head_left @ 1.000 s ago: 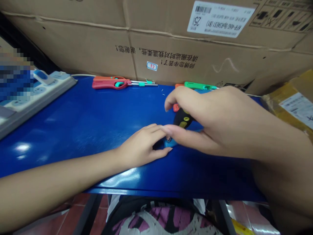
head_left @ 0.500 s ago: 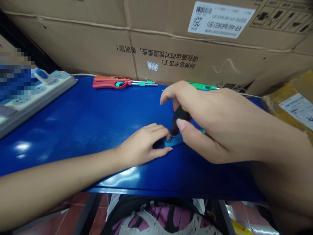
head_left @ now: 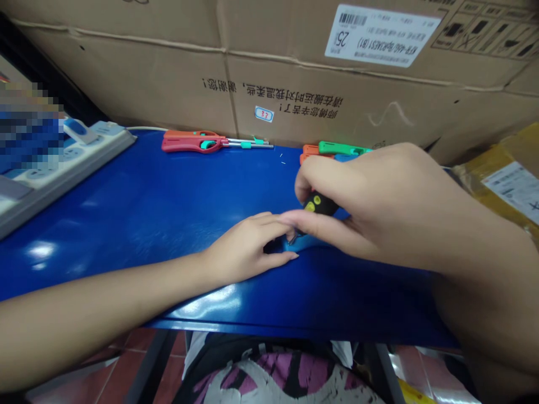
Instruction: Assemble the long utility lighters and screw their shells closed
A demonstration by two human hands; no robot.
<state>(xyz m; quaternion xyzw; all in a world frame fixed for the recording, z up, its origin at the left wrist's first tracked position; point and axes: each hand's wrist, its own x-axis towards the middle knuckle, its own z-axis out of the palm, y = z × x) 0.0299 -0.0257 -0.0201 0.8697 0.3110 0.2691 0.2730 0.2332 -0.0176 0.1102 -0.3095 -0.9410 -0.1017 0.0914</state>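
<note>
Right hand (head_left: pixel 374 193), thumb just shifted, clasps a screwdriver (head_left: pixel 323 203), likely mid-turn. Half-closed left hand (head_left: pixel 249 247) pins a blue lighter (head_left: pixel 305 242) below the screwdriver.

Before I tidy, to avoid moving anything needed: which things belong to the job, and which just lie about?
In the job:
black-and-yellow screwdriver, in the right hand
blue piece, mostly hidden, at the left hand

Seemingly lying about:
red stick lighter
green stick lighter
power strip
large cardboard box
</note>
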